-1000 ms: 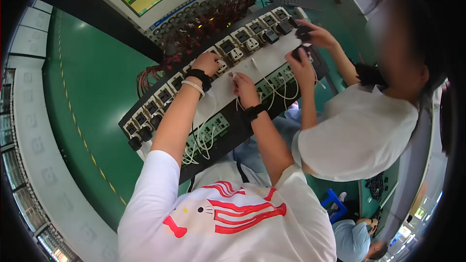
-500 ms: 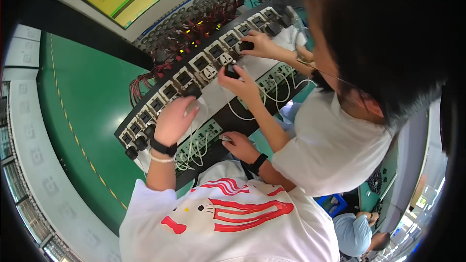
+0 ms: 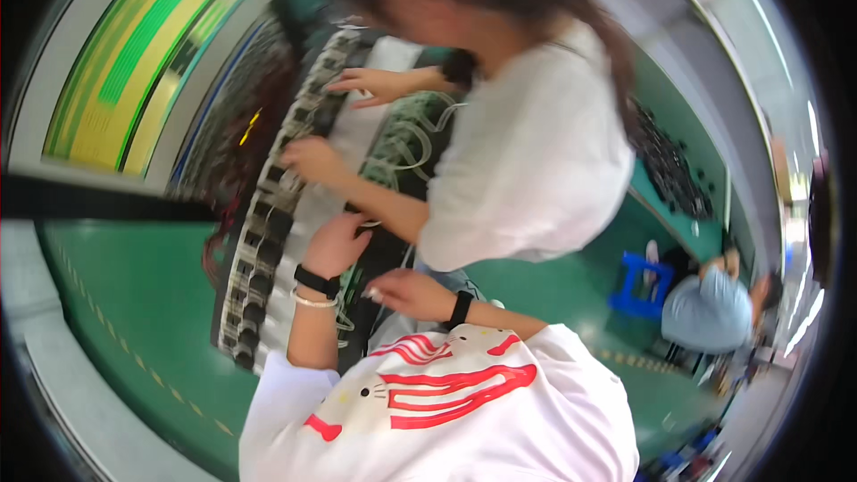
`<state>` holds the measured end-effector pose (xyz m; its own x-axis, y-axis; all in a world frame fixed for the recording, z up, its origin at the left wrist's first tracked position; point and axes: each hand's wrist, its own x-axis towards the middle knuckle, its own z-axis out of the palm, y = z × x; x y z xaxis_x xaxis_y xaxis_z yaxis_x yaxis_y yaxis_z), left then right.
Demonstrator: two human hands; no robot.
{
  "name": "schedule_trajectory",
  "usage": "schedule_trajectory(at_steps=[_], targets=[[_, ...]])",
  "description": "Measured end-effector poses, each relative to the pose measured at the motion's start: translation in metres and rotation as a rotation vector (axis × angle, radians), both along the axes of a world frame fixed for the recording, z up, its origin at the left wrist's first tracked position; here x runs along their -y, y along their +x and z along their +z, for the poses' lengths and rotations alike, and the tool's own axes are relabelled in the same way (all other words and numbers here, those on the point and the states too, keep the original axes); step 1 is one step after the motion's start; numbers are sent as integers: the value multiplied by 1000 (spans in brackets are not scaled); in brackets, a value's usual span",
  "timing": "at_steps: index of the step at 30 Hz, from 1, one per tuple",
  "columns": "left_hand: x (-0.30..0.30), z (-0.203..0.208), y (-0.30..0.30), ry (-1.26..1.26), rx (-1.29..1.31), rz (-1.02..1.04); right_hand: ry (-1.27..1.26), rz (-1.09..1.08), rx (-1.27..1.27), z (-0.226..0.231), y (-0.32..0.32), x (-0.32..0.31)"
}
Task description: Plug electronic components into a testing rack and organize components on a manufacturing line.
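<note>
My left hand [image 3: 337, 245], with a black band at its wrist, hovers over the white strip [image 3: 308, 210] beside a row of sockets [image 3: 254, 232]. Its fingers are bent and smeared by motion, so what they hold, if anything, is hidden. My right hand [image 3: 415, 294] is at the near edge of the bench, fingers closed around a small white piece [image 3: 372, 293] too blurred to name. Black plugs [image 3: 252, 314] sit in the near sockets. White cables [image 3: 343, 317] show next to my left wrist.
A co-worker in a white shirt [image 3: 536, 143] leans in from the right. That person's hands [image 3: 379, 85] are over the sockets further along. A screen [image 3: 134, 62] stands at the left behind red wiring. A blue stool [image 3: 641, 286] and a seated person [image 3: 710, 308] are at the right.
The view has swung to the right and is blurred. My left hand has come away from the black plug it was beside. My right hand stays low with the small white piece.
</note>
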<state>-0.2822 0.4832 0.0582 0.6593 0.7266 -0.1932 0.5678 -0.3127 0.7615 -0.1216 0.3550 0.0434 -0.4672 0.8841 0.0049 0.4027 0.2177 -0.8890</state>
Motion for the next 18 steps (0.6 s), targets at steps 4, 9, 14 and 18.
schedule_trajectory(at_steps=[4, 9, 14, 18], targets=[[6, -82, 12, -73, -121, -96, 43, 93, 19, 11, 13, 15], [38, -55, 35, 109, -50, -201, 253, -82, -83, 23, 37, 19], [57, 10, 65, -86, 143, -16, 136, -166, -309, 22, 64, 14], [61, 54, 90, 158, 262, 267, -68, -137, -259, 16, 94, 14]])
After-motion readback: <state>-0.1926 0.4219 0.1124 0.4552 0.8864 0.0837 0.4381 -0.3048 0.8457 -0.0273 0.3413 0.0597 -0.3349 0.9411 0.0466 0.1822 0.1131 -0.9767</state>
